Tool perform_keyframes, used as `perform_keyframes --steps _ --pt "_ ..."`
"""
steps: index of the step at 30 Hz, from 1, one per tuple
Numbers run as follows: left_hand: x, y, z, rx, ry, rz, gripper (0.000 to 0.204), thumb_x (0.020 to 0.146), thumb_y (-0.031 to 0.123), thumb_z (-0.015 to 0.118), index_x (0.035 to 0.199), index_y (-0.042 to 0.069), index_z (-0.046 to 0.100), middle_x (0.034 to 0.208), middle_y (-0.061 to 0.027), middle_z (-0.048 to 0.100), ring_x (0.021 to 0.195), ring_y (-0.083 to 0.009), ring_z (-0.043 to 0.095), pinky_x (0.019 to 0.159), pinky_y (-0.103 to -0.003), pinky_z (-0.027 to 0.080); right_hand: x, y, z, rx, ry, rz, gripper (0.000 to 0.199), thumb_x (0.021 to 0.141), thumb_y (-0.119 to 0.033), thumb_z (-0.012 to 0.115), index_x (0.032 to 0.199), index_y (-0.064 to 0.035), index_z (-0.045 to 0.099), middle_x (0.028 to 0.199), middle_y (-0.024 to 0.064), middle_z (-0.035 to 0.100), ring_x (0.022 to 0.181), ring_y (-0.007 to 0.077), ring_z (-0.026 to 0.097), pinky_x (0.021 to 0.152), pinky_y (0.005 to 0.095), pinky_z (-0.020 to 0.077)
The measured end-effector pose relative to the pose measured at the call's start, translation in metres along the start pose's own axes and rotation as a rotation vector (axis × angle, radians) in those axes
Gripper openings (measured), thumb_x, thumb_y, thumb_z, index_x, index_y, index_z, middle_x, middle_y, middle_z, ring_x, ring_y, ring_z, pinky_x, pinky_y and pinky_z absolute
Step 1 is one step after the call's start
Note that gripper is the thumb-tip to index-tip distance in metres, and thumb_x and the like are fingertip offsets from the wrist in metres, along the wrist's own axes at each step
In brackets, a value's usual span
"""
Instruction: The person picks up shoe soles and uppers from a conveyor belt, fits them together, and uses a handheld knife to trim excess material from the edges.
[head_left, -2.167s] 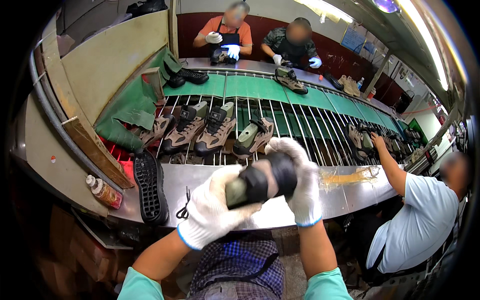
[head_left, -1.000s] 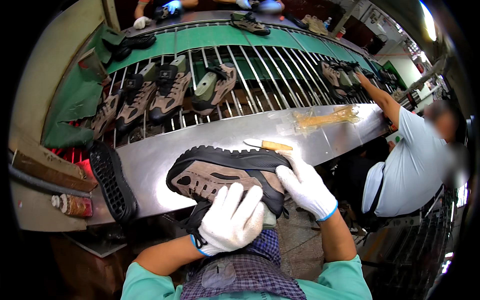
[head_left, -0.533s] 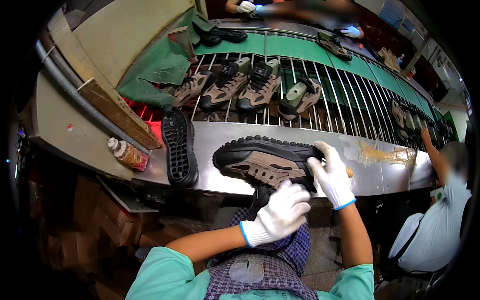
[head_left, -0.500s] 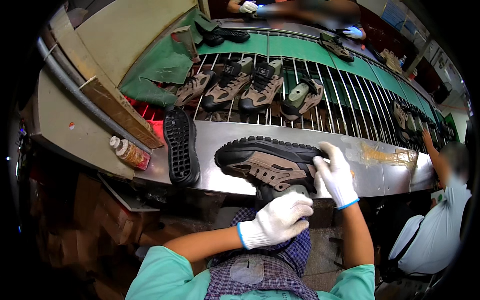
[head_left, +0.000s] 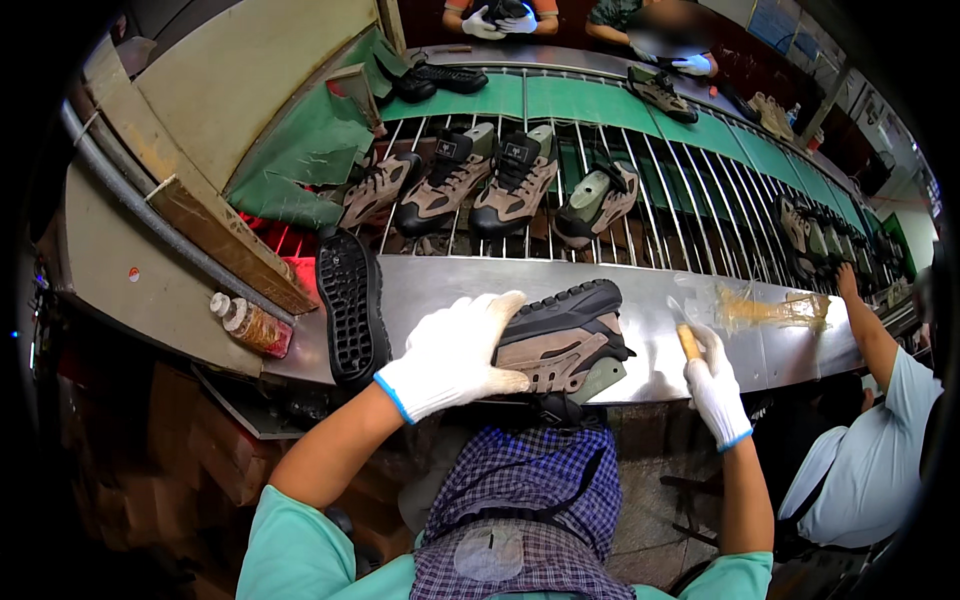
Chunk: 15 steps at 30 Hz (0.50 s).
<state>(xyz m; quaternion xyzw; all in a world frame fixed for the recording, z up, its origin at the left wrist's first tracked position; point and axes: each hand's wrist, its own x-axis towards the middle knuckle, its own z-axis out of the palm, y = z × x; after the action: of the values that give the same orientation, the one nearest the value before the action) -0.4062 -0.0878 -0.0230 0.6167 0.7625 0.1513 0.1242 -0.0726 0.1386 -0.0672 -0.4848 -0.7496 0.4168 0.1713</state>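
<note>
My left hand [head_left: 462,348], in a white knit glove, is closed around the toe end of a brown and black shoe [head_left: 560,345]. The shoe lies on its side at the front edge of the metal bench, its dark sole facing away from me. To its right, my right hand [head_left: 715,385], gloved too, grips a tool with a yellowish wooden handle [head_left: 689,342]. A thin, pale blade-like end sticks out beyond the handle, but its shape is blurred. Left of my left hand lies a loose black shoe sole [head_left: 352,308] with a honeycomb of hollows facing up.
Behind the metal ledge [head_left: 440,275] runs a rack of metal rods [head_left: 655,215] carrying several brown and black shoes [head_left: 515,185]. A bottle [head_left: 252,325] lies tilted at the left. Workers sit across the bench, and another person [head_left: 870,440] reaches in from the right.
My left hand has moved from the ankle opening to the toe end of the shoe. My right hand has let go of the heel, moved right and taken hold of the wooden-handled tool.
</note>
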Motion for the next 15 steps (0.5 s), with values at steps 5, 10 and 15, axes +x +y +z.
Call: perform_keyframes --steps 5,10,15 --pt "0.028 0.01 -0.016 -0.071 -0.196 -0.028 0.1 0.075 0.053 0.088 0.156 0.009 0.049 0.144 -0.0233 0.065 0.124 -0.0426 0.069 0.105 -0.049 0.056 -0.052 -0.112 0.047 -0.102 -0.572 -0.312 0.062 0.098 -0.031 0.074 0.151 -0.003 0.058 0.136 0.0181 0.067 0.132 0.0321 0.063 0.115 0.0432 0.0479" --pt "0.034 0.018 -0.014 -0.05 -0.224 -0.001 0.094 0.081 0.051 0.085 0.157 0.008 0.048 0.141 -0.0233 0.067 0.121 -0.0421 0.07 0.103 -0.048 0.057 -0.03 -0.121 0.084 0.002 -0.579 -0.338 0.062 0.101 -0.028 0.066 0.156 -0.0053 0.051 0.142 0.0223 0.066 0.133 0.0324 0.065 0.114 0.0416 0.0499" --pt "0.026 0.014 -0.012 -0.035 -0.2 0.017 0.091 0.087 0.049 0.081 0.157 0.005 0.045 0.138 -0.0259 0.067 0.117 -0.044 0.071 0.1 -0.049 0.058 -0.04 -0.088 0.04 -0.118 -0.351 -0.367 0.054 0.097 -0.014 0.066 0.149 0.0009 0.059 0.135 0.0227 0.069 0.127 0.0321 0.069 0.112 0.0425 0.0528"
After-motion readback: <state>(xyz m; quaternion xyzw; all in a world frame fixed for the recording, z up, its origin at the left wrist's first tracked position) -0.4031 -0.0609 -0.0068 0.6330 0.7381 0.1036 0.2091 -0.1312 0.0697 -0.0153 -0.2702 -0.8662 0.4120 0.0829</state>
